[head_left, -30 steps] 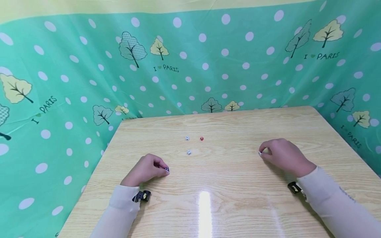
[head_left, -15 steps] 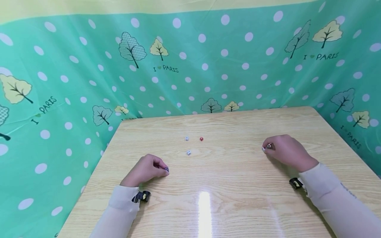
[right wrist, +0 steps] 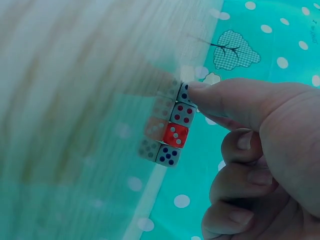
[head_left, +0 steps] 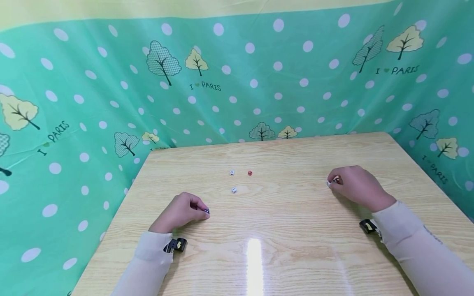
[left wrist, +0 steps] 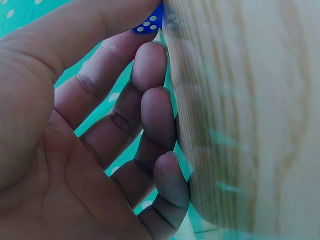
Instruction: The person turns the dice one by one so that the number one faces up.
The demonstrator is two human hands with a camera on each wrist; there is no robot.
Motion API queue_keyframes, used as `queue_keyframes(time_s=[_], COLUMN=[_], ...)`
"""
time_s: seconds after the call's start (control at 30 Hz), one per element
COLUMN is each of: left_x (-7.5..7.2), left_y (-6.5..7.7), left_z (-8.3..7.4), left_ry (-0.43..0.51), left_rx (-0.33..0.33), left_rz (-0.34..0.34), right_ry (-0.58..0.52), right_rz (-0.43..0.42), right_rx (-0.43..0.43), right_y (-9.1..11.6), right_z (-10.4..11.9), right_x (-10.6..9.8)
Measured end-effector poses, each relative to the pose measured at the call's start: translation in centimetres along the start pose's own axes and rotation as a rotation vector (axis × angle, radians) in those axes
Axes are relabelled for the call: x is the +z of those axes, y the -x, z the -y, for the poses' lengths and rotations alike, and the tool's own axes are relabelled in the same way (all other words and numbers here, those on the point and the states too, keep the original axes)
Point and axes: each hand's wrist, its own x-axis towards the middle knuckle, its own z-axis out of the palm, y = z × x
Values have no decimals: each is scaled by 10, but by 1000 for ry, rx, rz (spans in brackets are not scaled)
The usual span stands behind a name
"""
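My left hand [head_left: 181,211] pinches a blue die [head_left: 206,211] with white dots between thumb and index finger, low at the table. In the left wrist view, part of that blue die [left wrist: 148,22] shows at the top, and the other fingers curl loosely beside the tabletop. My right hand [head_left: 357,187] holds a white die [right wrist: 185,93] between thumb and index finger. That die stands at the end of a row on the table: a white die with red dots [right wrist: 183,114], a red die [right wrist: 175,135] and a white die with blue dots [right wrist: 168,155].
Between the hands, farther back, lie a white die [head_left: 232,172], a red die [head_left: 249,173] and another white die [head_left: 234,190], apart from each other. The wooden table [head_left: 289,230] meets a green dotted curtain [head_left: 207,102] at the back and sides.
My right hand has moved slightly back and to the right with the white die, up to the row; dice behind its fingers have come into sight. The left hand stays put.
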Motion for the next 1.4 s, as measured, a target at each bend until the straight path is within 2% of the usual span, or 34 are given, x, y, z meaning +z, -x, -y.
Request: queue_keyframes(time_s=[0.2,0.47,1.4], left_x=[0,1,1], left_y=[0,0,-1], left_z=[0,0,1], left_ry=[-2,-4,-5], left_rx=[5,9,7], left_rz=[-5,-9,-9], right_ry=[3,-4,6], right_rz=[8,26,17], right_rx=[15,81,110], right_y=[0,2,0], right_z=[-1,-2,-6], right_x=[0,-7,-5])
